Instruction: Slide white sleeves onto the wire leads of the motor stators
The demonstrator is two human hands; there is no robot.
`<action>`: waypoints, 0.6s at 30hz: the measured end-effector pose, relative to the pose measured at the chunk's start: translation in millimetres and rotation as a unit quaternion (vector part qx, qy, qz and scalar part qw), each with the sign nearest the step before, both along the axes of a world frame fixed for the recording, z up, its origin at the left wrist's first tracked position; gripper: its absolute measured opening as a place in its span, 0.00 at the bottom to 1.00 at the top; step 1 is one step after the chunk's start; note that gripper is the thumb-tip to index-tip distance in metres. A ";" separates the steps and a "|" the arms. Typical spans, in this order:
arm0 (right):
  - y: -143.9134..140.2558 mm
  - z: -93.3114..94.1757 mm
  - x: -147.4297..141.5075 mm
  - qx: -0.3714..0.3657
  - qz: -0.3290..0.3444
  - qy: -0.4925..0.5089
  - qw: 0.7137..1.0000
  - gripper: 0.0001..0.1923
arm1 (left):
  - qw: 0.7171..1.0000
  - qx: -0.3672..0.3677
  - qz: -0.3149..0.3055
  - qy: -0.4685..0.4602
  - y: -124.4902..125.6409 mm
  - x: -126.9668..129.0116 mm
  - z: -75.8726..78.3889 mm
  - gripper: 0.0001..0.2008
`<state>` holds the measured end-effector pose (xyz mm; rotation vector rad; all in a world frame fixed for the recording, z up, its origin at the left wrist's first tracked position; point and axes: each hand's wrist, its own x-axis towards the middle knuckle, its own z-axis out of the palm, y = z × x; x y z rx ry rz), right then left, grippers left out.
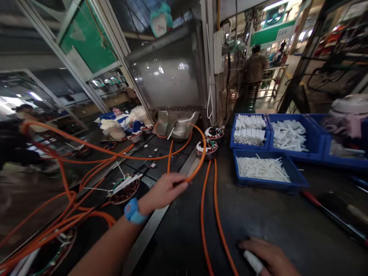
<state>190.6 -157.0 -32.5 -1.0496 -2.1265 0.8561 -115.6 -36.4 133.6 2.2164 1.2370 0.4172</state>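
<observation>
Two bare hands are working over a dark surface (287, 226) crossed by orange hoses. The left hand (165, 189), a blue watch (132, 211) on its wrist, is reaching forward with its grip closing around an orange hose (198, 165) that is looping up past two wound motor stators (211, 147) standing just beyond it. The right hand (268, 257) is resting low at the near edge, its grip folding over a white sleeve-like piece (253, 261); that view is blurred, so it may be a tube or a wrapped handle. Another stator (123, 189) is lying just left of the left hand, with white strips crossing it. Blue bins (296, 180) holding white tubes and strips are sitting to the right, well apart from both hands. Farther back, a person (254, 67) is standing in an aisle.
</observation>
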 end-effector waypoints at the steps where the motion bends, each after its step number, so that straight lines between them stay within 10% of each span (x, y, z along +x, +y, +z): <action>1: -1.2 2.7 0.3 -0.006 -0.016 -0.004 1.000 0.16 | 0.997 -0.060 -0.035 -0.037 -19.4 -3.0 2.9 0.18; 4: -8.0 16.3 -3.4 -0.095 -0.050 0.031 0.994 0.21 | 0.942 -0.264 -0.166 -0.123 -69.9 0.8 -4.8 0.23; 7: -16.3 33.4 -14.6 -0.262 0.021 0.174 0.949 0.34 | 0.916 -0.289 -0.275 -0.046 -100.4 20.7 -30.0 0.20; 12: -27.0 45.5 -34.0 -0.474 0.090 0.362 0.797 0.40 | 0.818 -0.311 -0.470 0.118 -64.4 40.0 -46.6 0.18; 13: -27.5 43.8 -36.2 -0.491 0.084 0.386 0.776 0.35 | 0.840 -0.294 -0.439 0.122 -42.8 39.6 -43.2 0.17; 15: -26.5 36.3 -38.6 -0.496 0.092 0.402 0.764 0.26 | 0.968 -0.100 -0.176 0.148 9.6 38.4 -34.8 0.13; 16: -25.2 30.6 -39.1 -0.493 0.100 0.387 0.773 0.23 | 0.985 0.028 0.010 0.172 37.9 38.4 -31.6 0.13; 18: -21.7 16.5 -39.5 -0.485 0.114 0.341 0.797 0.20 | 0.969 0.101 0.127 0.189 92.2 40.6 -29.9 0.20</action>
